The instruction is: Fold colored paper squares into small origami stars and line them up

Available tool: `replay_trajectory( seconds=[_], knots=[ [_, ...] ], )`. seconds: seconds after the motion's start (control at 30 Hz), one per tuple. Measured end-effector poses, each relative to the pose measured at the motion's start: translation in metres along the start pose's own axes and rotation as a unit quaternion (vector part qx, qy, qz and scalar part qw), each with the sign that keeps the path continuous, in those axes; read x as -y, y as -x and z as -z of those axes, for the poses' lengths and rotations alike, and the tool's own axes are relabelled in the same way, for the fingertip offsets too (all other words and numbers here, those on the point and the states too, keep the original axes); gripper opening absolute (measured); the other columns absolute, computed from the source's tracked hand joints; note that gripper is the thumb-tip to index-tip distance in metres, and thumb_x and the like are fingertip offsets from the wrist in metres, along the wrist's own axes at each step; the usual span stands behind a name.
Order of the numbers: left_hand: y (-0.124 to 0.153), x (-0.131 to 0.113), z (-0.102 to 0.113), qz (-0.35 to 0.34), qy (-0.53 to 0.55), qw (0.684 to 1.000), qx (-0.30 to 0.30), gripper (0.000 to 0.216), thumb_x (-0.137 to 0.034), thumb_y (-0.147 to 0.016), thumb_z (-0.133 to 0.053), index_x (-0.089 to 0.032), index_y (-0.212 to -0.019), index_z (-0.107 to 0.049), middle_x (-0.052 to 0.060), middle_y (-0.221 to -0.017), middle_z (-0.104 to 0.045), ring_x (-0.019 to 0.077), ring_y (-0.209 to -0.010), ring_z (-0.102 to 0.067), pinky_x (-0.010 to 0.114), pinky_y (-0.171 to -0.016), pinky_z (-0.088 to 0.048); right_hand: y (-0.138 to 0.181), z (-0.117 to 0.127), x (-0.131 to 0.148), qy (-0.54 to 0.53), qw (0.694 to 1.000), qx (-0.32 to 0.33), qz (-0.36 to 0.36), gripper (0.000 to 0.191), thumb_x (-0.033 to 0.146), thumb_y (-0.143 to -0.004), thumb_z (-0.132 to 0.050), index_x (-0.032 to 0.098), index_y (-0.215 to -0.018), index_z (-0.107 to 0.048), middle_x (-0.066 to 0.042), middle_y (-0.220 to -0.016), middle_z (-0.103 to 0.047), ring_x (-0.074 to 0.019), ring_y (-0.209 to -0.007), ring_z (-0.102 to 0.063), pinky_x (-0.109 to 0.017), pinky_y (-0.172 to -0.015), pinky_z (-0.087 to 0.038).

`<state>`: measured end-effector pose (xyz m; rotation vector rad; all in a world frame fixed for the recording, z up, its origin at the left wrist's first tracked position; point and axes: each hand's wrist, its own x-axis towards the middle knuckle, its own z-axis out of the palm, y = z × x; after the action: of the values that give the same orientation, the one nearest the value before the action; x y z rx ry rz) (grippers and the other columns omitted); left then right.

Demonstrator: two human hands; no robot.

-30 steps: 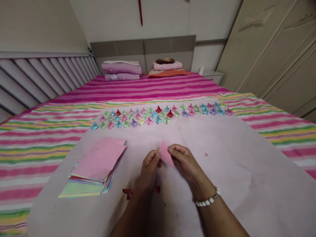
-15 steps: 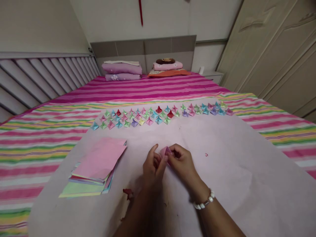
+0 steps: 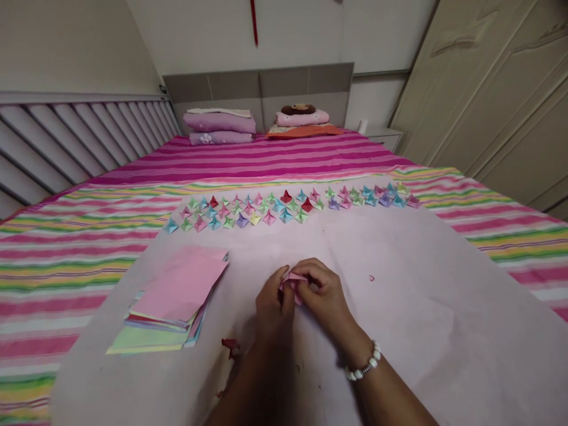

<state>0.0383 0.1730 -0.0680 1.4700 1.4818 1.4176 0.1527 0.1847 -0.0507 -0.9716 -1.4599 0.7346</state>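
Note:
My left hand and my right hand meet over the pale pink sheet spread on the bed. Both pinch a small folded pink paper piece, mostly hidden between the fingers. My right wrist wears a white bead bracelet. A stack of coloured paper sheets, pink on top, lies to the left of my hands. Beyond my hands several small folded paper shapes in many colours form rows across the sheet.
The bed has a pink, green and yellow striped cover. Folded bedding and pillows sit at the headboard. A slatted rail runs along the left and a wardrobe stands on the right. Small red scraps lie near my left wrist.
The flat pink triangle held up a second ago has been folded smaller. My hands have closed together around it and my right wrist has moved slightly left.

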Motion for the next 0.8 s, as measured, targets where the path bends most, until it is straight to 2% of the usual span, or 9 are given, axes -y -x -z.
replay_trajectory(
  seconds=[0.1,0.27,0.37,0.47,0.57,0.67,0.73,0.8],
  knots=[
    [-0.002,0.002,0.002,0.005,0.052,0.998,0.021,0.032,-0.015,-0.074,-0.053,-0.019,-0.103,-0.067,0.006,-0.102,-0.070,0.0197,-0.093,-0.063,0.031,-0.083,-0.047,0.000,0.001,-0.001,-0.043,0.999,-0.013,-0.028,0.029,0.004,-0.063,-0.049,0.021,-0.077,-0.068,-0.004,-0.086,-0.063,-0.0176,-0.079,-0.060,-0.029,-0.067,-0.047],
    [-0.006,-0.003,0.004,0.075,0.167,0.980,0.075,0.025,-0.021,-0.076,-0.055,-0.019,-0.097,-0.069,0.004,-0.094,-0.071,0.0171,-0.081,-0.064,0.027,-0.072,-0.050,-0.005,0.007,-0.002,-0.136,0.984,-0.016,-0.113,0.024,0.009,-0.060,-0.053,0.021,-0.072,-0.070,-0.004,-0.084,-0.064,-0.0176,-0.077,-0.059,-0.028,-0.066,-0.047],
    [-0.008,-0.006,0.006,0.099,0.216,0.967,0.097,0.026,-0.026,-0.076,-0.059,-0.018,-0.099,-0.069,0.005,-0.098,-0.070,0.0181,-0.088,-0.063,0.028,-0.078,-0.049,-0.006,0.011,-0.003,-0.176,0.971,-0.025,-0.161,0.021,0.011,-0.060,-0.057,0.020,-0.071,-0.071,-0.003,-0.084,-0.065,-0.0168,-0.075,-0.059,-0.027,-0.066,-0.046],
    [-0.008,-0.005,0.005,0.078,0.250,0.956,0.135,0.033,-0.026,-0.075,-0.063,-0.019,-0.107,-0.066,0.007,-0.108,-0.066,0.0210,-0.101,-0.060,0.031,-0.087,-0.046,-0.007,0.014,-0.005,-0.213,0.957,-0.035,-0.192,0.019,0.012,-0.062,-0.059,0.021,-0.074,-0.072,-0.002,-0.085,-0.066,-0.0168,-0.076,-0.059,-0.028,-0.069,-0.045],
    [-0.007,-0.001,0.002,0.015,0.257,0.953,0.161,0.042,-0.021,-0.072,-0.066,-0.020,-0.113,-0.062,0.009,-0.115,-0.062,0.0228,-0.109,-0.056,0.033,-0.093,-0.044,-0.007,0.017,-0.009,-0.243,0.948,-0.035,-0.200,0.017,0.014,-0.065,-0.062,0.021,-0.076,-0.073,-0.003,-0.087,-0.067,-0.0185,-0.081,-0.059,-0.030,-0.075,-0.044],
    [-0.005,0.001,-0.002,-0.037,0.200,0.971,0.124,0.037,-0.019,-0.071,-0.067,-0.022,-0.108,-0.065,0.007,-0.107,-0.064,0.0212,-0.103,-0.058,0.032,-0.091,-0.044,-0.007,0.019,-0.010,-0.265,0.942,-0.038,-0.201,0.014,0.015,-0.065,-0.064,0.020,-0.075,-0.074,-0.003,-0.090,-0.068,-0.0192,-0.084,-0.059,-0.031,-0.077,-0.044],
    [-0.005,0.002,-0.002,-0.038,0.150,0.984,0.087,0.025,-0.021,-0.074,-0.065,-0.022,-0.098,-0.069,0.005,-0.097,-0.066,0.0188,-0.093,-0.060,0.029,-0.084,-0.046,-0.008,0.019,-0.008,-0.273,0.939,-0.025,-0.205,0.012,0.018,-0.065,-0.067,0.019,-0.075,-0.074,-0.004,-0.089,-0.068,-0.0187,-0.082,-0.059,-0.030,-0.075,-0.044],
    [-0.006,0.001,-0.001,-0.021,0.122,0.990,0.059,0.016,-0.023,-0.076,-0.063,-0.020,-0.089,-0.071,0.003,-0.085,-0.066,0.0159,-0.080,-0.059,0.025,-0.073,-0.045,-0.008,0.019,-0.005,-0.282,0.935,0.008,-0.216,0.012,0.024,-0.069,-0.068,0.018,-0.077,-0.074,-0.004,-0.080,-0.068,-0.0168,-0.072,-0.058,-0.030,-0.069,-0.044]
  ],
)
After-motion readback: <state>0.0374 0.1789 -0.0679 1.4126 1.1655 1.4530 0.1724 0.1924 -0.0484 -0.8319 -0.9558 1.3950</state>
